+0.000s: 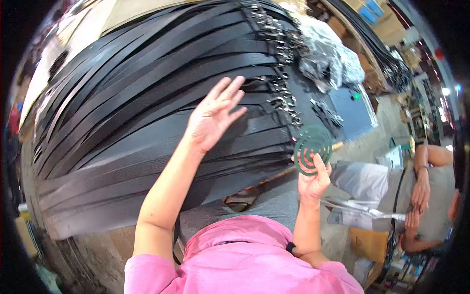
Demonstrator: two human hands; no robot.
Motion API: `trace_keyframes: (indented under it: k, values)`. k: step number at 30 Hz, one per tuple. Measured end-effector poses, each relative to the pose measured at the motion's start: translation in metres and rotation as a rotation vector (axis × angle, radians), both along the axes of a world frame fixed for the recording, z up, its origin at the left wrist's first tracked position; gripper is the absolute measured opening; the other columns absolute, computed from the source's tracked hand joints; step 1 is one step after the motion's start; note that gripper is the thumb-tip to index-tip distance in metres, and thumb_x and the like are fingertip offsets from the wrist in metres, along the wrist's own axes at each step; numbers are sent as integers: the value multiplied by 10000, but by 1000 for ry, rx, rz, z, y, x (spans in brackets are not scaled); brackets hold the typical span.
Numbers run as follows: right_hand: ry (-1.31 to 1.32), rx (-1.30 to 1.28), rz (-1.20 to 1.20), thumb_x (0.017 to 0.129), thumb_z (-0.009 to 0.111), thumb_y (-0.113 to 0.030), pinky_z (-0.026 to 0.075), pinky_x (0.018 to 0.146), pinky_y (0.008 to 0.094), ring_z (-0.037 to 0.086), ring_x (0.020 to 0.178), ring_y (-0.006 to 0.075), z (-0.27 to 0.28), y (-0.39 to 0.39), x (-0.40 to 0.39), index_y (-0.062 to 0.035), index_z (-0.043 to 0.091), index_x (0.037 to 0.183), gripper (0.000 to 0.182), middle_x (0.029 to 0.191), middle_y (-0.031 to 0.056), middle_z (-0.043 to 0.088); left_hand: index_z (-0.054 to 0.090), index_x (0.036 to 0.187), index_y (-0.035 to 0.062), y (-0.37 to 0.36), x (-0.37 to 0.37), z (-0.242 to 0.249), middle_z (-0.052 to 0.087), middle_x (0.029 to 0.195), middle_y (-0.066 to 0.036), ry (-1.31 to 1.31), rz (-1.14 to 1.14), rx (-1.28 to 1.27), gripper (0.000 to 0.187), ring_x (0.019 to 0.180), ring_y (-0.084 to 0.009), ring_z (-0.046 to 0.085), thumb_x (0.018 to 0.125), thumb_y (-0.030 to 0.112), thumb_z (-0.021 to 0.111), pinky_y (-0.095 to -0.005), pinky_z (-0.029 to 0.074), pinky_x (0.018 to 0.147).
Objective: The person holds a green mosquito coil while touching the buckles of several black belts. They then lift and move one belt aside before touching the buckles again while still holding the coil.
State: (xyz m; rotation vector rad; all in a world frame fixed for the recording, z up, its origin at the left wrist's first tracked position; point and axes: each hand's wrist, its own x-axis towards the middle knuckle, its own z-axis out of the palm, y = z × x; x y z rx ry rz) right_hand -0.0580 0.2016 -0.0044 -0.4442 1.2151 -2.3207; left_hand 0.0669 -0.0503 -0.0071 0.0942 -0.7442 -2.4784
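Observation:
Black belts [161,93] lie side by side in a thick layer over the table, their metal buckles [281,81] gathered at the right end. My left hand [213,117] is raised above the belts, fingers stretched and apart, with nothing in it. At the table's right front corner, my right hand [314,182] grips a dark green mosquito coil [313,139] by its lower side, the thumb in front. The coil stands roughly upright and its spiral rings show plainly. Whether my left fingers touch a belt cannot be told.
Crumpled clear plastic [330,54] lies beyond the buckles, near a small pile of metal parts [327,113]. To the right, a co-worker [423,196] sits close by with hands together. More black straps [364,34] hang over a bench at the back right.

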Motion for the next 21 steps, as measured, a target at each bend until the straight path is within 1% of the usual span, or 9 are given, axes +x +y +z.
trace_keyframes:
  k: [3, 5, 7, 9, 12, 15, 16, 17, 21]
  values:
    - [32, 55, -84, 930, 540, -91, 543, 818, 525, 651, 926, 286, 9, 7, -7, -3, 614, 1104, 208, 1008, 105, 661, 221, 1496, 30, 4, -2, 0, 246, 1566, -160, -46, 13, -54, 648, 1440, -328, 252, 938, 127, 536, -520, 282, 1137]
    - [19, 65, -182, 920, 589, -91, 548, 821, 493, 653, 913, 278, 11, 11, -14, -11, 615, 1070, 172, 990, 107, 649, 210, 1505, 34, 5, -3, -2, 212, 1575, -166, -56, 3, -101, 621, 1452, -322, 218, 976, 178, 501, -516, 274, 1141]
    - [20, 76, -252, 922, 595, -110, 540, 848, 469, 646, 914, 253, 8, 17, -24, -13, 630, 1035, 153, 985, 95, 649, 181, 1523, 54, 12, -3, 5, 131, 1600, -136, -135, 21, -192, 626, 1470, -312, 150, 1003, 234, 480, -510, 255, 1148]
    - [14, 103, -300, 923, 594, -118, 541, 848, 466, 646, 915, 253, 2, 26, -35, 0, 628, 1028, 161, 980, 103, 651, 236, 1512, 48, 16, -3, 6, 141, 1601, -118, -173, 58, -293, 607, 1467, -310, 165, 998, 237, 500, -489, 239, 1156]
    - [-2, 133, -306, 955, 560, -203, 545, 824, 439, 654, 903, 257, 0, 38, -47, 17, 617, 1055, 249, 987, 127, 662, 409, 1443, 46, 18, -6, 2, 197, 1590, -105, -299, 124, -691, 505, 1462, -299, 196, 987, 227, 530, -451, 226, 1161]
    - [-110, 76, -217, 953, 571, -210, 541, 855, 454, 652, 925, 252, 0, 59, -69, 13, 614, 1022, 237, 977, 136, 657, 583, 1310, 54, 22, -10, -3, 271, 1563, -126, -396, 203, -1026, 377, 1450, -284, 237, 961, 199, 578, -394, 212, 1157]
    - [-114, 90, -197, 970, 544, -242, 542, 841, 436, 657, 929, 255, 1, 67, -77, 2, 610, 1017, 258, 982, 139, 662, 645, 1234, 64, 24, -12, -3, 387, 1503, -137, -447, 247, -1151, 319, 1434, -288, 275, 950, 199, 594, -408, 224, 1151]
    - [-113, 81, -194, 971, 541, -242, 541, 835, 433, 658, 925, 256, 0, 75, -87, 2, 612, 1015, 258, 983, 139, 664, 680, 1183, 98, 29, -15, -3, 470, 1444, -126, -511, 301, -1293, 276, 1418, -305, 308, 939, 206, 608, -413, 246, 1140]
    - [-99, 89, -172, 954, 576, -258, 536, 810, 408, 664, 900, 261, -7, 113, -128, -4, 621, 1015, 265, 991, 138, 677, 732, 1074, 131, 43, -33, 13, 531, 1382, -99, -623, 316, -1562, 221, 1401, -318, 325, 928, 258, 624, -446, 250, 1131]
